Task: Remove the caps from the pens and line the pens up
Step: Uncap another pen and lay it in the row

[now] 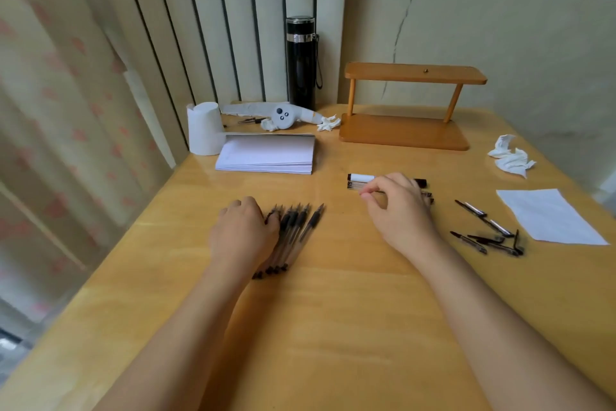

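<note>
On the wooden table (333, 310), a row of uncapped pens (293, 230) is seen side by side, tips pointing to about 1 o'clock. The left hand (243, 230) is laid flat over the left part of this row, fingers curled down and pressed together on the barrels. At 2 o'clock from the row, the right hand (396, 207) is placed over a small group of pens (366, 181) still lying crosswise; one of them has a white part. The thumb and forefinger are pinched together at the hand's left side, but what is pinched cannot be told. At 3 o'clock from this hand, loose black caps (486, 230) are scattered, just beside a white sheet (550, 217). At 12 o'clock a wooden shelf (410, 107) is standing.
</note>
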